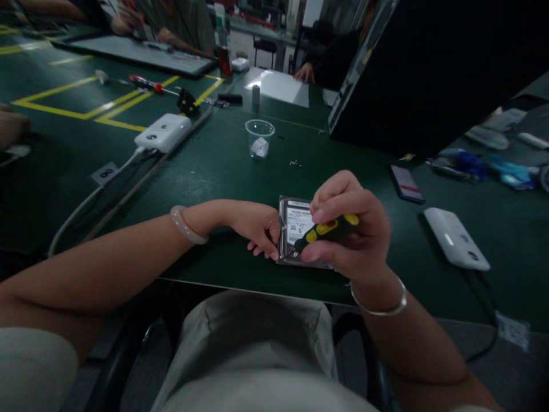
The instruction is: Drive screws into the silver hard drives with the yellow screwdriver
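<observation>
A hard drive (pixel 295 222) with a white label lies flat on the green table near its front edge. My right hand (pixel 358 229) is closed around a black and yellow screwdriver (pixel 328 229), which slants down to the left over the drive. Its tip is at the drive's near left corner. At the drive's left edge, my left hand (pixel 259 226) grips the side with curled fingers, close to the screwdriver's tip. The right part of the drive is hidden behind my right hand.
A clear plastic cup (pixel 259 137) stands beyond the drive, with several tiny screws (pixel 295 163) beside it. A phone (pixel 406 183) and a white box (pixel 457 237) lie right. Another white box (pixel 163 133) is left. A large black panel (pixel 429 74) rises behind.
</observation>
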